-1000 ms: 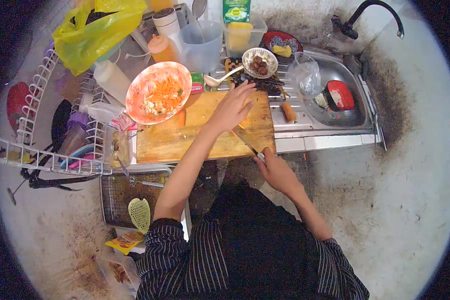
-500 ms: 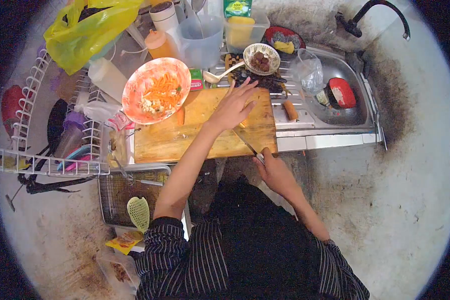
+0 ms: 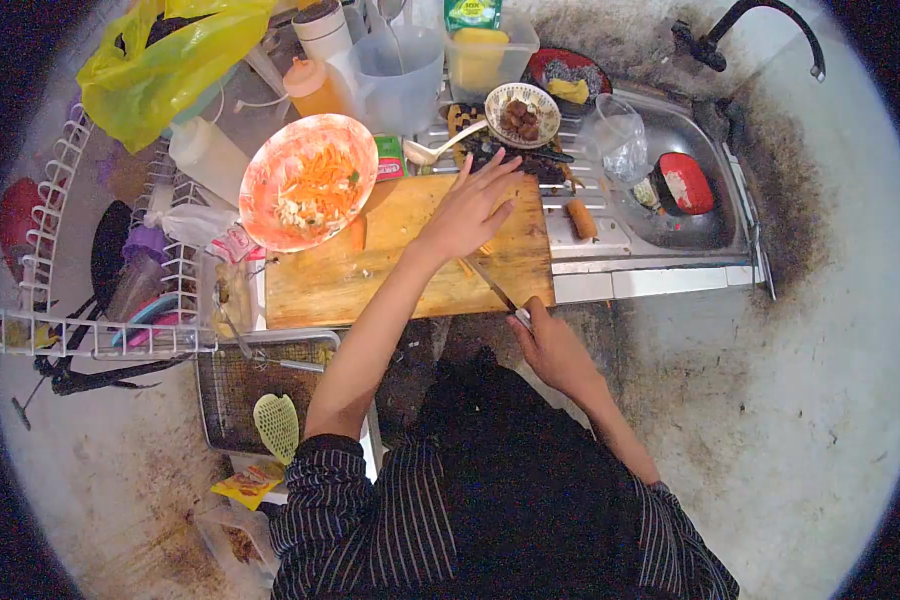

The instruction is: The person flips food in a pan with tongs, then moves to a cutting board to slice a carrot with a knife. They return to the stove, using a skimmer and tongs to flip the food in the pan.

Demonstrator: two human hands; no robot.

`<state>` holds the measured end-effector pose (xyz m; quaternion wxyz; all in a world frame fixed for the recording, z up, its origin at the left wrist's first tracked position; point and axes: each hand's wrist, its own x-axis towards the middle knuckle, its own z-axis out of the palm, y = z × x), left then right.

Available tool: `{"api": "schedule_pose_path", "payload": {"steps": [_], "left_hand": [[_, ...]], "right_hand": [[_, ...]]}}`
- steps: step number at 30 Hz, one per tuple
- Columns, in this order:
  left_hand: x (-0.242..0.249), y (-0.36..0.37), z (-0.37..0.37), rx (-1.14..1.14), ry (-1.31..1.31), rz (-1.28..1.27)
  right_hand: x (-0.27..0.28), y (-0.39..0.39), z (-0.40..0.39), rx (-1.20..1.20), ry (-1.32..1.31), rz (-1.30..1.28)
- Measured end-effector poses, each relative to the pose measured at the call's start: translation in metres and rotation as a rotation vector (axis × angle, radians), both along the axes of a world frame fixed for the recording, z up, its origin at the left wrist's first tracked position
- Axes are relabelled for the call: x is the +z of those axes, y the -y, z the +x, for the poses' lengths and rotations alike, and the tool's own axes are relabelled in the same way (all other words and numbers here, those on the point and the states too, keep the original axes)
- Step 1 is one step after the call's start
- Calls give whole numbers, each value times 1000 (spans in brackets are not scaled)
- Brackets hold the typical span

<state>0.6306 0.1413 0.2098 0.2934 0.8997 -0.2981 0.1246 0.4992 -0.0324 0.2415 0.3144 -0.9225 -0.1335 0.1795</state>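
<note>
A wooden cutting board (image 3: 370, 290) lies on the counter. Over its right half my left hand (image 3: 468, 215) is spread flat, fingers apart. My right hand (image 3: 552, 345) grips the handle of a knife (image 3: 492, 285), whose blade reaches onto the board below my left palm. Thin orange strips (image 3: 466, 266) show beside the blade; whatever lies beneath my left hand is hidden. At the board's upper left, a tilted pinkish bowl (image 3: 260, 185) holds orange shreds and pale bits. Next to that bowl a carrot piece (image 3: 358, 234) rests on the board.
Right of the board are a carrot stub (image 3: 581, 219) and a sink (image 3: 715, 160) with a red sponge (image 3: 684, 184). Behind stand a patterned bowl (image 3: 550, 122), a ladle (image 3: 422, 155) and a blue tub (image 3: 395, 90). A white rack (image 3: 100, 338) is at left.
The view has shifted very slightly. Both hands and the knife stay in nearly the same place.
</note>
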Motion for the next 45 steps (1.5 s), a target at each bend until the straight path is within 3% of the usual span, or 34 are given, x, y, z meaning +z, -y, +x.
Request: {"api": "schedule_pose_path", "payload": {"steps": [32,40,45], "left_hand": [[-16,-6,-2,26,-6,72],[-8,-13,-9,46,-31,-179],[10,-19,-20,237,29,-698]], "right_hand": [[-5,-12,-4,17,-73,-98],[-20,-17,-5,9,-118,-192],[-28,0,16,90,-215,239]]}}
